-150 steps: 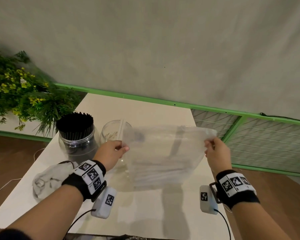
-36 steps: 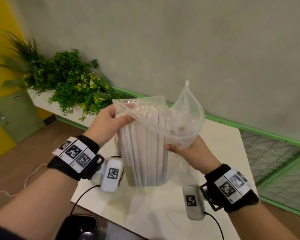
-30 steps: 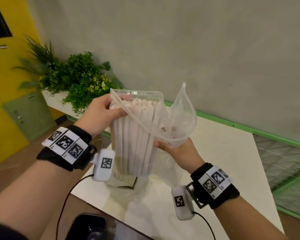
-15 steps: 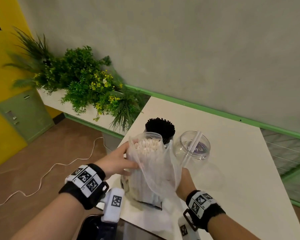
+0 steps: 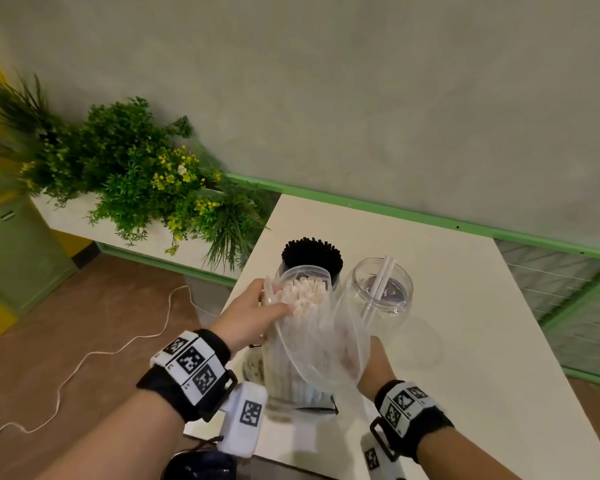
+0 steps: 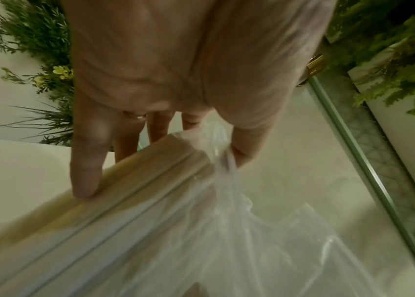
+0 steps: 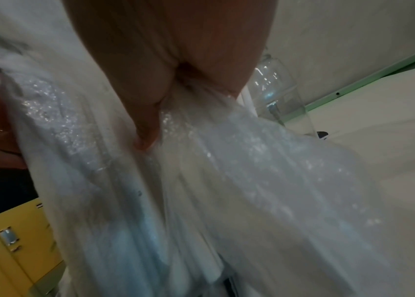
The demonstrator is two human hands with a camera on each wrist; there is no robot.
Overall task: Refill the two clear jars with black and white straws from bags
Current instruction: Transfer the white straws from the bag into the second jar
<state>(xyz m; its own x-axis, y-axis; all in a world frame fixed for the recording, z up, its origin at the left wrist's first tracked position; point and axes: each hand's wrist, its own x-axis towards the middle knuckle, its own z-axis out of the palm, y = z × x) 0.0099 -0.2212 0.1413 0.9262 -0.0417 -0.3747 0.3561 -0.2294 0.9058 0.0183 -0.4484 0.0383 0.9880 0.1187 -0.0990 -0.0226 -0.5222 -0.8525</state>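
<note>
Grey wall behind, green trim along its foot, and a white bench [image 5: 465, 306] in front of me carrying both jars. My left hand [image 5: 253, 318] grasps the upper edge of the clear bag [image 5: 312, 355], the fingers [image 6: 84, 160] wrapped over the bundle of white straws [image 5: 303, 296] that stands upright inside it, thumb pinching the plastic on the other side. My right hand [image 5: 374, 362] is lower down on the bag's right side, clenched on a gather of the loose film; the right wrist view shows my thumb pressing into the crinkled plastic, though the other fingers are hidden behind it. The bag stands near the bench's front edge, its mouth open upward with the straw ends showing. Just behind it is the jar of black straws [image 5: 311, 258], packed full. Beside that, to the right, the second clear jar [image 5: 385, 292] holds only a couple of white straws leaning against its rim. A planter of green foliage with yellow flowers [image 5: 146, 181] sits off to the left, and a white cord [image 5: 94, 355] trails across the brown floor
</note>
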